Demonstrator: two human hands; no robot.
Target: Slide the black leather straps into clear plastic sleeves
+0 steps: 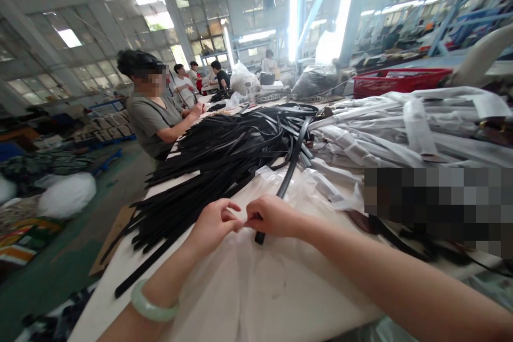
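1. Low in the middle of the head view, my two hands meet over the flat cream-coloured tabletop (308,294). A long, flat black strap (289,173) slants down under my right palm, its blunt end poking out below.
2. My right hand (274,216) is curled into a loose fist, thumb and forefinger drawn together; I take it to be clamped on the strap near that end.
3. My left hand (214,224) comes in opposite, its tips at my right fingers. Thumb and forefinger bend towards each other, but whether they pinch the thin, translucent white plastic film (244,278) I cannot tell.
4. The film spreads beneath both hands. To work it well, I'd keep the strap flat and untwisted, feel for the film's edge with light fingertips and ease the layers apart; tugging could crease or tear it.
5. I'd keep the strap's far length from snagging in the fanned heap of black straps (224,141) or the white-wrapped long bundles (372,136). My smooth, pale green bangle (150,307) should ride clear of the film.
6. As for writing, the orange, white and green packaging (24,246) on the floor is too blurred to read, and I make out no lettering on the red plastic basket (395,84), strap or film.
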